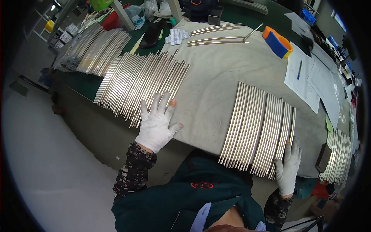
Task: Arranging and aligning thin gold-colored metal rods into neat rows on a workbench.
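Note:
My left hand (155,125), in a white glove with some bare fingertips, is open with its fingers spread. Its fingertips rest at the near right end of a wide row of thin shiny metal rods (135,79), laid side by side on the cloth-covered table. On the right, a second row of metal rods (247,123) lies in a few groups with narrow gaps between them. Against the right side of that row is my right hand (288,168), also gloved, fingers stretched out along the outermost rods and thumb near their near ends.
Several loose rods (218,40) lie at the back beside a dark phone (152,35). Orange and blue tape rolls (279,43) stand back right near paper sheets (303,75) with a pen. Bagged rods (104,50) lie far left; more rods (337,158) sit far right beside a dark block (323,157).

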A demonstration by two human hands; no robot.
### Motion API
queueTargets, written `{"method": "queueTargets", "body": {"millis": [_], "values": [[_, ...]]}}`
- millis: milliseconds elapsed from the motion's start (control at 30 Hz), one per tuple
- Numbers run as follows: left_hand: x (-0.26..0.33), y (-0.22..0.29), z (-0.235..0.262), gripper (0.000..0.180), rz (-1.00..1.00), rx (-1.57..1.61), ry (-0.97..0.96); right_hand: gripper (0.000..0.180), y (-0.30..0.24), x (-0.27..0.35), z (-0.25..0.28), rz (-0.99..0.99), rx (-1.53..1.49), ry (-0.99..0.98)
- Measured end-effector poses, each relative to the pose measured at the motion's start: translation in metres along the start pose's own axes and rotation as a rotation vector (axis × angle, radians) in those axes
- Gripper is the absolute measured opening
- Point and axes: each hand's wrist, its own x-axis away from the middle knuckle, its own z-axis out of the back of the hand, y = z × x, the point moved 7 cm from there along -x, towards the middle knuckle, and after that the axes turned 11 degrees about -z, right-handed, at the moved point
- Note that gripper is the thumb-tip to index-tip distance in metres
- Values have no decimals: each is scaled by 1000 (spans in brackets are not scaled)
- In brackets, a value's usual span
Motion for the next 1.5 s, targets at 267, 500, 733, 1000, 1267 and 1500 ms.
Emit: {"method": "queueTargets", "body": {"millis": [267,500,733,1000,1267,1500], "values": [[-14,66,30,82,-226,167,162,86,-58,-10,2,236,-156,-67],[-27,190,33,86,-763,464,-101,96,-71,-1,20,326,-77,-190],[-35,202,26,83,-819,455,-61,91,-63,-4,15,309,-136,-208],[-34,208,27,86,-783,476,-76,87,-59,1,17,307,-174,-167],[-36,208,27,83,-797,444,-47,84,-59,-1,18,286,-173,-161],[-37,193,35,85,-813,468,-90,83,-74,-8,19,279,-188,-192]]}}
